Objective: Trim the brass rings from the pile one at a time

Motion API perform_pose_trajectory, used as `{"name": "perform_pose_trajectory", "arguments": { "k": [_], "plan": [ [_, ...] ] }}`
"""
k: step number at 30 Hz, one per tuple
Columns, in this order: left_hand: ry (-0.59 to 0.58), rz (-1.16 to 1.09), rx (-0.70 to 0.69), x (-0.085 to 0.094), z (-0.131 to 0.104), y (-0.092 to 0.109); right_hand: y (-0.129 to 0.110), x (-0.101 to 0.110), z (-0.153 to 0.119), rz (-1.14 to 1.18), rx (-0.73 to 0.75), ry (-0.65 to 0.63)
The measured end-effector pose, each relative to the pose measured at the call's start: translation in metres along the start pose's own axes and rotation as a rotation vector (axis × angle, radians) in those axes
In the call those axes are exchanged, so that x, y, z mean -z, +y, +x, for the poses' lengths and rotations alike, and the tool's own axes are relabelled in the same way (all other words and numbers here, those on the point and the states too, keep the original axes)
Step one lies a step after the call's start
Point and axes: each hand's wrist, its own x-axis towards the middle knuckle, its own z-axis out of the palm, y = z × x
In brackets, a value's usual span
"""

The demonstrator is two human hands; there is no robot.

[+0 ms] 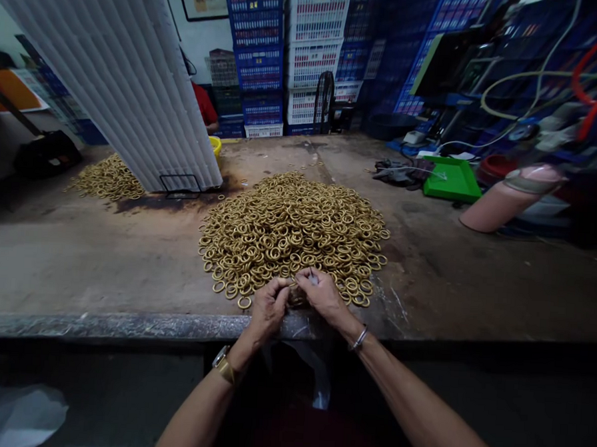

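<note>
1. Fingers of the left hand (268, 307) press together at the tips; whether they pinch a ring, I cannot tell.
2. Fingers of the right hand (323, 296) pinch a small grey piece (314, 279), just beside the left.
3. Gold-coloured rings (292, 233) lie heaped on the counter (101, 260) beyond both hands.

We see a big brown table (91, 259) holding a large heap of gold rings (293, 226), a smaller heap (108, 179) on the left, a tall white wavy board (131, 74) between them, and a green tray (451, 177) on the right.
</note>
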Motion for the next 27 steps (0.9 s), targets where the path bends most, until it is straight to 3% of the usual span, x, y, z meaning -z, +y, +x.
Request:
{"name": "perform_pose_trajectory", "arguments": {
  "k": [4, 8, 14, 19, 24, 27],
  "plan": [
    [0.002, -0.114, 0.096, -0.001, 0.0, 0.009, -0.005, -0.002, -0.003, -0.139, 0.12, -0.042],
    [-0.029, -0.227, 0.239, 0.002, 0.001, 0.018, -0.005, -0.006, -0.002, -0.142, 0.079, -0.05],
    [-0.194, -0.483, 0.375, 0.009, -0.006, 0.023, -0.007, -0.004, -0.005, 0.08, -0.02, -0.13],
    [-0.156, -0.641, 0.376, 0.009, -0.017, 0.028, -0.014, -0.002, -0.014, 0.228, -0.088, -0.226],
    [-0.074, -0.473, 0.367, 0.006, -0.023, 0.028, -0.015, 0.002, -0.019, -0.126, 0.143, -0.061],
    [-0.034, -0.408, 0.353, 0.005, -0.023, 0.028, -0.012, 0.005, -0.025, -0.426, 0.328, -0.094]
  ]
}}
